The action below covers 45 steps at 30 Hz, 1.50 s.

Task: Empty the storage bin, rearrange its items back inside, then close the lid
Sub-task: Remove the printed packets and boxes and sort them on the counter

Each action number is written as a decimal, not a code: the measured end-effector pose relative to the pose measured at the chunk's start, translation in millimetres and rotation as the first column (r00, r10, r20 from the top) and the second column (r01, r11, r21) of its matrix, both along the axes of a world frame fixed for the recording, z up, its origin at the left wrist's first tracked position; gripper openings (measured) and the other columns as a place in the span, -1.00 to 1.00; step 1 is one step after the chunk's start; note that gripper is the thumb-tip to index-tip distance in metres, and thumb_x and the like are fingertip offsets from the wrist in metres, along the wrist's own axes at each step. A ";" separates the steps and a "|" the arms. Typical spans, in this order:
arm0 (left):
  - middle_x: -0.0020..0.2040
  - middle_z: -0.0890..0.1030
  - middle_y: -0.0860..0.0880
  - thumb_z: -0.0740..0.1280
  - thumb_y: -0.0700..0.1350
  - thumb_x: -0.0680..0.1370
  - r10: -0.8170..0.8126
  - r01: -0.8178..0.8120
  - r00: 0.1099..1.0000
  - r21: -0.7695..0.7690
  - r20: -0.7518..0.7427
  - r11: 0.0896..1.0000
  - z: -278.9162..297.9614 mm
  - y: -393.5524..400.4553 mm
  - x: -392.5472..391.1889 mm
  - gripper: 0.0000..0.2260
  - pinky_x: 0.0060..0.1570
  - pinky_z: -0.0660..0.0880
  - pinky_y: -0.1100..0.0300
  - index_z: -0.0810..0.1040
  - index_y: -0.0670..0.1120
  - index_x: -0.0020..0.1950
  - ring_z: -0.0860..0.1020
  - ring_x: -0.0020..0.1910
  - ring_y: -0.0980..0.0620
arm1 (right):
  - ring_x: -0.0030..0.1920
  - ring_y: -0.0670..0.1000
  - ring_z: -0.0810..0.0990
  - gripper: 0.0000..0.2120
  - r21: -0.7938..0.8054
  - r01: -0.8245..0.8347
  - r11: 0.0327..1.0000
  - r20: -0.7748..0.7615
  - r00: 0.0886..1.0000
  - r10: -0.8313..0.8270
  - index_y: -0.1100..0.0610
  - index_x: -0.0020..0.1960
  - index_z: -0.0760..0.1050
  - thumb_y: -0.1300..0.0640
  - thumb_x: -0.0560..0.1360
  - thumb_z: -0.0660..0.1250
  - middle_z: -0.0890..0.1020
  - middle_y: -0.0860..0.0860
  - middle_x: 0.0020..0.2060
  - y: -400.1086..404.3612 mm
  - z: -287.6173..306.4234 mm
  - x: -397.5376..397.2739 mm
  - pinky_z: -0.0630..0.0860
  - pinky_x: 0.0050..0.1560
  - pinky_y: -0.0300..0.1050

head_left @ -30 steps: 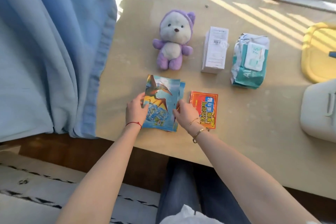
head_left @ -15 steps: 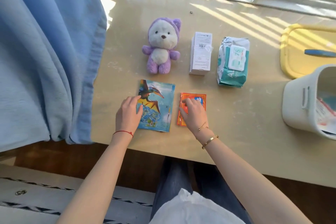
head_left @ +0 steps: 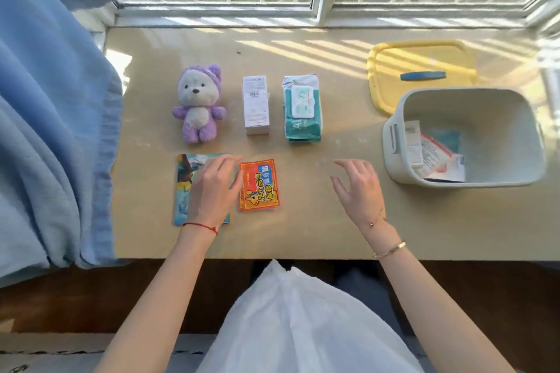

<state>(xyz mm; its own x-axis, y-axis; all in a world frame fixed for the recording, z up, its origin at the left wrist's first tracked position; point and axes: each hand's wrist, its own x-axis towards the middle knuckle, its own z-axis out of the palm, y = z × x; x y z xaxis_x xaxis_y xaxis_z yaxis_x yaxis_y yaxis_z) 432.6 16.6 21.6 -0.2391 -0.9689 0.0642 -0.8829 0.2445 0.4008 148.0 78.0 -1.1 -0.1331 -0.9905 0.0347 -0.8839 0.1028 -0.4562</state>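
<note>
Table: a big tan top, under both hands.
Curtain: blue cloth, hanging past the left hand on its outer side.
Storage bin: a pale tub with no lid on. It sits just past the right hand, to that hand's outer side and a bit farther away. Its long side runs away from the person. A few flat packets lie in the bottom, so I think it is not empty yet.
Lid: yellow, flat on the table behind the bin, far from both hands. A blue strip lies on it.
Wipes pack: beyond the gap between the hands, lying long-ways away from the person.
Plush bear: purple and white, straight ahead of the left hand.
White box: between the bear and the wipes.
Dinosaur packet: flat under the left hand.
Orange packet: just beside the left hand, on its inner side.
Left hand: fingers loose and flat, resting on the dinosaur packet.
Right hand: fingers spread, holding nothing, hanging over bare table.
Nearer hand: the right one is much closer to the bin, so I think it should reach in next.
</note>
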 end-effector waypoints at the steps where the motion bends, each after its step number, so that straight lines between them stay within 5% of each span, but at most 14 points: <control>1: 0.05 0.62 -0.04 0.37 -0.15 0.49 -0.013 0.013 1.000 -0.007 -0.009 1.000 2.2 1.7 -19.7 -0.76 0.07 0.48 0.06 0.58 -0.10 0.16 0.56 0.04 -0.05 | 0.08 0.08 0.50 -0.72 -0.014 0.004 1.000 0.000 1.000 -0.004 0.17 0.18 0.52 0.15 0.48 0.36 0.61 0.07 0.02 4.3 3.4 -18.2 0.43 0.17 -0.10; 10: 0.08 0.62 -0.04 0.38 -0.16 0.49 -0.028 0.027 0.993 -0.004 -0.113 1.000 6.8 21.7 -225.5 -0.73 0.12 0.46 0.08 0.58 -0.09 0.19 0.56 0.09 -0.05 | 0.07 0.11 0.48 -0.75 -0.005 0.111 0.994 -0.004 0.994 -0.111 0.17 0.14 0.53 0.17 0.47 0.39 0.60 0.07 0.00 32.4 18.2 -206.4 0.43 0.13 -0.06; 19: 0.06 0.63 -0.04 0.35 -0.16 0.50 0.028 -0.024 0.990 0.031 -0.137 0.999 -7.7 31.1 -371.2 -0.73 0.09 0.51 0.06 0.57 -0.09 0.20 0.58 0.04 -0.05 | 0.15 0.10 0.46 -0.74 0.223 0.086 0.971 0.069 0.992 -0.104 0.19 0.18 0.50 0.13 0.52 0.32 0.58 0.10 0.10 -1.6 -16.2 -338.2 0.36 0.20 -0.11; 30: 0.03 0.64 -0.05 0.35 -0.17 0.48 0.035 -0.034 0.998 0.025 -0.060 0.999 -66.3 17.8 -418.7 -0.74 -0.02 0.51 0.08 0.58 -0.08 0.17 0.60 0.00 -0.05 | 0.18 0.13 0.51 -0.61 0.512 0.026 0.859 0.174 0.976 -0.134 0.18 0.29 0.42 0.00 0.53 0.28 0.58 0.12 0.17 -64.7 -95.4 -352.4 0.49 0.19 0.05; 37: 0.02 0.65 -0.03 0.38 -0.17 0.47 0.047 -0.046 0.999 0.025 -0.014 0.999 -80.1 21.7 -428.5 -0.75 0.00 0.47 0.10 0.59 -0.09 0.15 0.59 0.01 -0.03 | 0.10 0.15 0.60 -0.64 0.611 0.037 0.791 0.195 0.961 -0.195 0.13 0.30 0.40 0.14 0.51 0.31 0.60 0.13 0.15 -73.3 -117.2 -338.5 0.56 0.02 -0.03; 45: 0.04 0.64 -0.02 0.36 -0.14 0.51 0.047 -0.045 0.998 0.057 -0.030 0.997 -71.2 20.4 -432.3 -0.76 0.07 0.44 0.11 0.58 -0.08 0.17 0.58 0.03 -0.01 | -0.04 0.06 0.55 -0.81 0.383 0.167 0.908 0.304 0.906 -0.295 0.07 0.02 0.44 0.30 0.47 0.25 0.57 0.04 -0.04 -55.8 -92.9 -353.5 0.54 0.00 0.02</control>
<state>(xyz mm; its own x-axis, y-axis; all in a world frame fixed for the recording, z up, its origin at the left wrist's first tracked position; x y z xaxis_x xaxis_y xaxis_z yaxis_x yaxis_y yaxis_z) 0.3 37.1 -49.6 -0.1933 -0.9810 0.0164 -0.8795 0.1806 0.4402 -205.6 22.3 -93.9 -0.2997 -0.8708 -0.3897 -0.6061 0.4892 -0.6272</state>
